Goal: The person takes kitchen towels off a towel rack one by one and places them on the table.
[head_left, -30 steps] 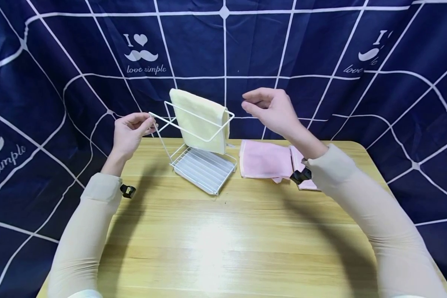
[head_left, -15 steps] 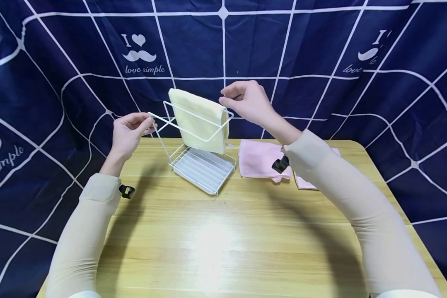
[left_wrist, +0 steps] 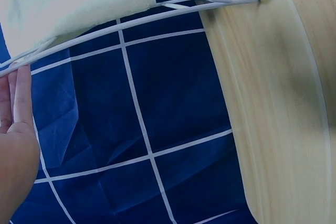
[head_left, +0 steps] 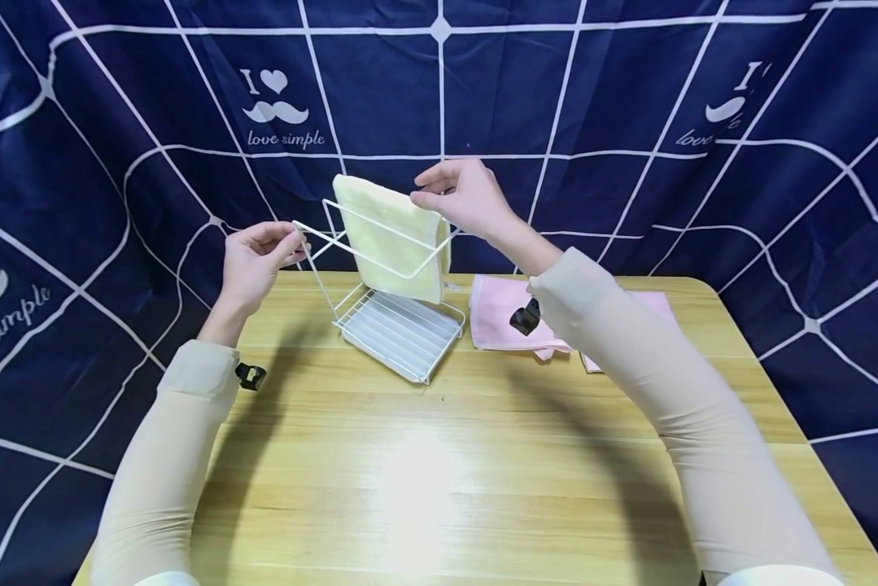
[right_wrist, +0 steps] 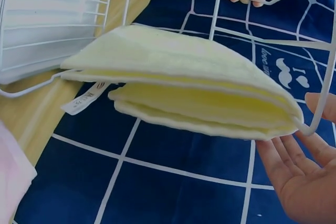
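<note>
A white wire rack (head_left: 405, 338) with a shallow white tray in its base stands on the table. Over its upper bars hangs a folded pale yellow towel (head_left: 390, 232), its layered edges and white tag (right_wrist: 86, 98) facing the right wrist camera. My left hand (head_left: 255, 264) pinches the rack's upper left corner between thumb and fingers. Beside the towel's upper right corner is my right hand (head_left: 468, 195). Its thumb and relaxed fingers stand apart around the towel and wire corner; whether they touch the towel, I cannot tell.
Folded pink towels (head_left: 500, 313) lie right of the rack, partly hidden under my right forearm. The wooden table (head_left: 321, 456) stretches toward me. A dark blue, white-lined cloth (head_left: 504, 89) hangs behind the table and at both sides.
My right hand has moved left from above the pink towels to the yellow towel's corner. My left hand keeps its grip, and the rack stays put.
</note>
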Demonstrator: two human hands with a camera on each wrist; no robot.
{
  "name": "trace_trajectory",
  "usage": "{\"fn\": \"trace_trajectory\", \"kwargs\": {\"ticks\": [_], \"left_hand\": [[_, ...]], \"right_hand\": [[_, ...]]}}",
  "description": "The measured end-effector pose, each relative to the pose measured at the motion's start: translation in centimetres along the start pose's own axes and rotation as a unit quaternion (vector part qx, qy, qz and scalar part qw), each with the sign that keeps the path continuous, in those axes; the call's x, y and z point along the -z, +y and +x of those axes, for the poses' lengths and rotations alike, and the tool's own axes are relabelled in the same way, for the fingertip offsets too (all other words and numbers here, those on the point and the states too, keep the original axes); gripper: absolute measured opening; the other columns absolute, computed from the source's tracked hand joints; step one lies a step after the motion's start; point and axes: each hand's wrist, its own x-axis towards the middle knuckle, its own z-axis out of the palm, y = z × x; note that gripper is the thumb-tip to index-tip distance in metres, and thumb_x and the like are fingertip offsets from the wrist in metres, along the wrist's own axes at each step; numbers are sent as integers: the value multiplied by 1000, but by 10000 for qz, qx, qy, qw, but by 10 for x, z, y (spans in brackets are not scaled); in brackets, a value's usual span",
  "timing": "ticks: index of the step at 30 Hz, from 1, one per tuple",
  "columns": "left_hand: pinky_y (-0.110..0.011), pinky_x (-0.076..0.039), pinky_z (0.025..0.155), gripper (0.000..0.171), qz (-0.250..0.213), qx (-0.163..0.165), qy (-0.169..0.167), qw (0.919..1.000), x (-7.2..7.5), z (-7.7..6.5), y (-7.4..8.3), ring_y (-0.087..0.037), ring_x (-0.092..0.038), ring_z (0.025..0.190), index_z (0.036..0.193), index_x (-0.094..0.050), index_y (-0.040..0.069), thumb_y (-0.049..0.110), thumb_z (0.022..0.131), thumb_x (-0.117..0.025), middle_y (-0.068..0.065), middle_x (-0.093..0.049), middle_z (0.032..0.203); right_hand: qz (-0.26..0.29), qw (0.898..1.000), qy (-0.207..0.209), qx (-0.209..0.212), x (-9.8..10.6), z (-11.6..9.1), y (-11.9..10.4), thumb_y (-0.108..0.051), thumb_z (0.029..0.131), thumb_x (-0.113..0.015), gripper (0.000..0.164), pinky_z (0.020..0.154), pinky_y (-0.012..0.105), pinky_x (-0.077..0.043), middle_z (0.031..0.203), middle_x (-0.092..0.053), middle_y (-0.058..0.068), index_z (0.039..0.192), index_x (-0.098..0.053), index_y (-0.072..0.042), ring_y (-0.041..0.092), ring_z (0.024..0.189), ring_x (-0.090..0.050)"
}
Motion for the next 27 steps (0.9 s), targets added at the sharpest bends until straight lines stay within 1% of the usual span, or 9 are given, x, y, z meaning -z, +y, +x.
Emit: {"fn": "trace_trajectory", "kwargs": {"ticks": [2, 6, 7, 10, 13, 15, 21, 24, 27], "left_hand": [[-21, -68, 74, 18, -19, 3, 8, 10000, 0, 0, 0, -7, -77, 75, 89, -77, 8, -8, 95, -72, 2, -78, 83], [-20, -68, 74, 23, -11, 10, 14, 10000, 0, 0, -1, -6, -77, 75, 89, -78, 10, -10, 95, -70, 4, -78, 82], [-20, -68, 74, 23, -15, 1, 21, 10000, 0, 0, 0, -6, -77, 74, 89, -78, 11, -10, 95, -70, 3, -78, 82], [-20, -68, 74, 22, 3, -12, 36, 10000, 0, -1, 0, -6, -76, 74, 88, -77, 11, -9, 95, -72, 1, -78, 82], [-20, -68, 73, 19, -100, 6, 14, 9999, 0, -2, 1, -7, -76, 74, 90, -78, 7, -10, 94, -71, 1, -79, 83], [-20, -68, 73, 21, -87, 24, 13, 10000, 0, -2, 1, -6, -76, 74, 90, -77, 7, -12, 95, -69, 4, -79, 83], [-20, -68, 73, 28, 13, 13, 18, 10000, 0, -2, 0, -6, -76, 73, 87, -76, 12, -13, 95, -67, 5, -79, 82], [-19, -68, 73, 26, 4, -14, -18, 10000, 1, -2, -1, -6, -76, 73, 88, -77, 10, -13, 95, -68, 5, -79, 82], [-20, -68, 73, 22, -13, -48, -22, 10000, 1, -3, -2, -6, -76, 74, 89, -77, 8, -11, 95, -69, 3, -79, 83]], "right_hand": [[34, 10000, -9, -29, -3, 1, 0, -26, 96, -78, 33, 84, 23, -56, 112, -81, 11, 124, -77, -8, 18, 105, -74], [67, 9999, -71, -130, -8, 2, 2, -26, 96, -78, 34, 84, 23, -57, 113, -81, 11, 125, -76, -8, 19, 107, -74], [59, 9998, -95, -140, -9, 2, 2, -26, 96, -78, 34, 84, 24, -57, 113, -81, 11, 125, -76, -8, 19, 107, -74], [31, 9996, -195, -221, -13, 2, 2, -29, 96, -78, 34, 87, 26, -58, 114, -81, 9, 125, -76, -11, 19, 107, -74], [22, 9992, -280, -294, -16, 1, 2, -31, 96, -79, 33, 88, 28, -59, 115, -80, 8, 124, -77, -13, 19, 107, -73], [46, 9989, -310, -342, -17, 0, 2, -31, 96, -79, 32, 88, 28, -60, 115, -80, 7, 123, -77, -14, 19, 107, -72], [29, 9983, -352, -454, -19, -1, 2, -31, 95, -81, 31, 84, 26, -59, 115, -81, 7, 120, -78, -14, 18, 107, -73], [14, 9978, -403, -532, -20, -1, 1, -31, 94, -81, 32, 83, 26, -60, 115, -81, 8, 120, -78, -13, 18, 106, -74], [-35, 9970, -444, -635, -21, 1, 0, -31, 93, -82, 34, 86, 26, -61, 118, -81, 8, 122, -78, -13, 18, 107, -74]]}}
